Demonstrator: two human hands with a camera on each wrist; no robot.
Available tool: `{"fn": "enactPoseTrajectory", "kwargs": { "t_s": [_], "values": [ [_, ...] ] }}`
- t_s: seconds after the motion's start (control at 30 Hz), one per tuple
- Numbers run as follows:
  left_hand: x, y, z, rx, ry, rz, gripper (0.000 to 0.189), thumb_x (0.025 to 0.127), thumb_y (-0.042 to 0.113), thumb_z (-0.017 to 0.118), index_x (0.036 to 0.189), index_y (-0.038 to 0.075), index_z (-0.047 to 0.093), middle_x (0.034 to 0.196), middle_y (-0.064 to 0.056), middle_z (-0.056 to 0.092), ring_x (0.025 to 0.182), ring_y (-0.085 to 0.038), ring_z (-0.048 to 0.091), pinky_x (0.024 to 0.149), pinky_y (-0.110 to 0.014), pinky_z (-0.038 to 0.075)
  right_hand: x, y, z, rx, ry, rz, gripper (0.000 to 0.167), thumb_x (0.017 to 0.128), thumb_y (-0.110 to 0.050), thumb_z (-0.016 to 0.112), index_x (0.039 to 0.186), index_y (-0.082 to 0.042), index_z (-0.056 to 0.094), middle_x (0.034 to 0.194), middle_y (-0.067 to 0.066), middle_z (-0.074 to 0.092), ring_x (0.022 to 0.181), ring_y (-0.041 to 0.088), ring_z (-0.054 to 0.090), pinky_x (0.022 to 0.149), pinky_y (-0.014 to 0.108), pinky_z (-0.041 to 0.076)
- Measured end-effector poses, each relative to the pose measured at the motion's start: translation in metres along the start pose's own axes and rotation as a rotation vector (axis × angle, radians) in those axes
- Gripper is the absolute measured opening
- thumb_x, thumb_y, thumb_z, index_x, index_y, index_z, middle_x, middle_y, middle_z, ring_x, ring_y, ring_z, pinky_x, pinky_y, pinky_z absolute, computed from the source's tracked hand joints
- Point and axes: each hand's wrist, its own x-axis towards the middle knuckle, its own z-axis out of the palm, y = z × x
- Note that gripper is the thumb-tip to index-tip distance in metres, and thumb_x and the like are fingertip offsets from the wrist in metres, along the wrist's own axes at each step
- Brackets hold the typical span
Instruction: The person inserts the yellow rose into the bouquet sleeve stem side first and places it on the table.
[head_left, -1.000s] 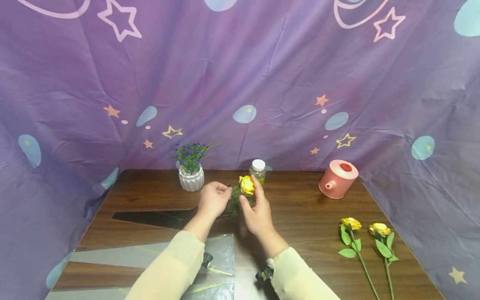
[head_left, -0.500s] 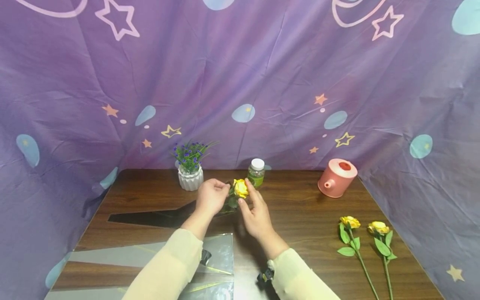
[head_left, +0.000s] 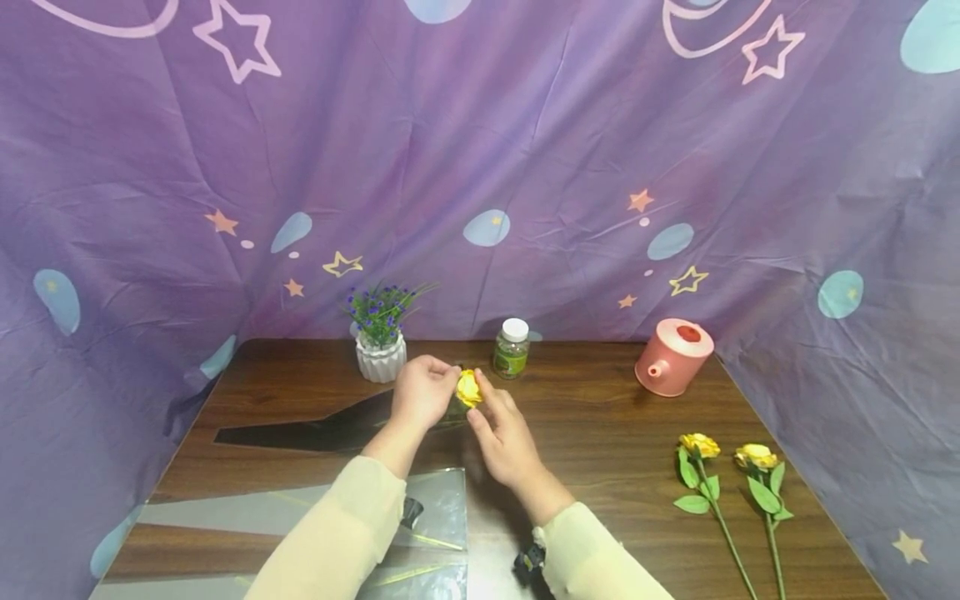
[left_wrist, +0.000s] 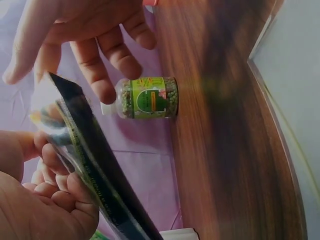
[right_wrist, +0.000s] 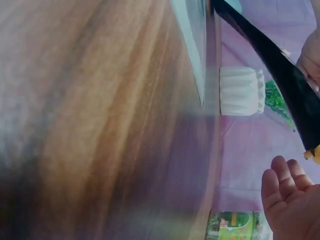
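Observation:
My left hand (head_left: 425, 392) pinches the open end of a long black-and-clear flower sleeve (head_left: 300, 435) that tapers off to the left. A yellow rose (head_left: 468, 388) is in the mouth of this sleeve, only its bloom showing; the stem is hidden. Fingers of my right hand (head_left: 506, 433) lie against the right side of the bloom, relaxed and spread. Seen from the left wrist, the sleeve (left_wrist: 107, 165) slants past the curled fingers of the left hand (left_wrist: 45, 205). The right wrist view has the sleeve (right_wrist: 280, 65) raised above the table, its narrow end away from the right hand (right_wrist: 295, 205).
Two yellow roses (head_left: 699, 447) lie at the right. More flat, clear-grey sleeves (head_left: 442, 500) lie at the front left. Along the back stand a white pot (head_left: 382, 358) of purple flowers, a white-capped jar (head_left: 512, 354) and a pink watering can (head_left: 673, 358). A patterned purple curtain hangs behind.
The rose and right hand have moved left and slightly down, bringing the bloom up against the left hand at the sleeve's mouth. The jar is now fully uncovered. The left hand has barely moved.

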Motion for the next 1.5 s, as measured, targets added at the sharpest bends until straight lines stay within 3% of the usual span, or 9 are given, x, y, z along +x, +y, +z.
{"fn": "enactPoseTrajectory", "kwargs": {
  "t_s": [0.17, 0.5, 0.67, 0.87, 0.93, 1.1, 1.2, 1.33, 1.5],
  "values": [
    [-0.001, 0.001, -0.001, -0.003, 0.002, 0.013, 0.018, 0.095, 0.021, 0.075, 0.093, 0.003, 0.075, 0.088, -0.011, 0.079, 0.079, -0.024, 0.075, 0.076, -0.042, 0.059, -0.002, 0.002, 0.001, 0.004, -0.067, -0.003, 0.063, 0.111, -0.045, 0.048, 0.161, -0.007, 0.042, 0.116, 0.019, 0.062, 0.091, 0.025, 0.058, 0.084, 0.053, 0.054],
    [-0.003, 0.002, -0.002, 0.007, -0.004, 0.05, 0.016, 0.092, 0.02, 0.078, 0.092, 0.004, 0.075, 0.085, -0.009, 0.079, 0.075, -0.022, 0.074, 0.073, -0.038, 0.059, -0.003, 0.001, 0.002, 0.037, -0.196, 0.051, 0.06, 0.111, -0.036, 0.051, 0.163, -0.009, 0.039, 0.128, 0.025, 0.062, 0.105, 0.033, 0.063, 0.094, 0.058, 0.052],
    [-0.003, 0.001, -0.003, 0.032, -0.011, 0.036, 0.017, 0.093, 0.023, 0.078, 0.092, 0.006, 0.075, 0.085, -0.007, 0.078, 0.075, -0.02, 0.072, 0.073, -0.039, 0.058, 0.001, 0.003, 0.0, 0.066, -0.186, 0.061, 0.054, 0.111, -0.026, 0.052, 0.16, -0.005, 0.043, 0.13, 0.026, 0.062, 0.111, 0.036, 0.063, 0.097, 0.059, 0.051],
    [-0.003, -0.001, -0.004, 0.103, -0.033, 0.043, 0.017, 0.093, 0.025, 0.078, 0.092, 0.008, 0.075, 0.086, -0.005, 0.078, 0.075, -0.02, 0.072, 0.073, -0.04, 0.057, 0.012, 0.007, 0.001, 0.263, -0.061, 0.321, 0.043, 0.105, -0.008, 0.061, 0.143, 0.01, 0.056, 0.087, 0.022, 0.069, 0.068, 0.023, 0.064, 0.065, 0.032, 0.054],
    [-0.003, -0.004, -0.003, 0.134, -0.05, 0.053, 0.017, 0.092, 0.025, 0.078, 0.091, 0.009, 0.075, 0.086, -0.005, 0.079, 0.075, -0.02, 0.072, 0.072, -0.039, 0.057, 0.015, 0.01, 0.004, 0.34, -0.082, 0.424, 0.041, 0.1, -0.003, 0.066, 0.136, 0.015, 0.058, 0.076, 0.022, 0.068, 0.056, 0.017, 0.06, 0.052, 0.026, 0.049],
    [-0.004, -0.015, -0.002, 0.207, -0.108, 0.074, 0.022, 0.093, 0.031, 0.078, 0.093, 0.009, 0.074, 0.086, -0.003, 0.078, 0.076, -0.019, 0.071, 0.072, -0.038, 0.056, 0.018, 0.014, 0.014, 0.381, -0.162, 0.562, 0.034, 0.094, 0.003, 0.069, 0.124, 0.018, 0.063, 0.066, 0.011, 0.068, 0.049, 0.009, 0.055, 0.045, 0.022, 0.046],
    [-0.005, -0.024, -0.004, 0.274, -0.106, 0.061, 0.029, 0.094, 0.038, 0.077, 0.101, 0.01, 0.074, 0.095, -0.004, 0.078, 0.088, -0.024, 0.072, 0.08, -0.043, 0.056, 0.017, 0.013, 0.021, 0.324, -0.183, 0.564, 0.033, 0.092, 0.003, 0.072, 0.12, 0.018, 0.063, 0.064, 0.004, 0.066, 0.049, 0.009, 0.056, 0.046, 0.023, 0.048],
    [-0.008, -0.036, -0.012, 0.42, -0.118, 0.0, 0.044, 0.093, 0.043, 0.078, 0.123, 0.011, 0.073, 0.129, -0.014, 0.069, 0.122, -0.04, 0.061, 0.1, -0.063, 0.046, 0.015, 0.011, 0.027, 0.278, -0.225, 0.561, 0.031, 0.09, 0.005, 0.073, 0.116, 0.015, 0.061, 0.066, 0.006, 0.069, 0.049, 0.01, 0.059, 0.047, 0.025, 0.05],
    [-0.012, -0.052, -0.02, 0.536, -0.269, -0.084, 0.066, 0.09, 0.044, 0.081, 0.145, 0.013, 0.062, 0.161, -0.023, 0.042, 0.148, -0.051, 0.035, 0.101, -0.093, 0.017, 0.009, 0.012, 0.029, 0.303, -0.335, 0.628, 0.016, 0.095, 0.007, 0.06, 0.109, 0.009, 0.064, 0.071, 0.009, 0.071, 0.051, 0.011, 0.064, 0.045, 0.025, 0.051]
  ]
}}
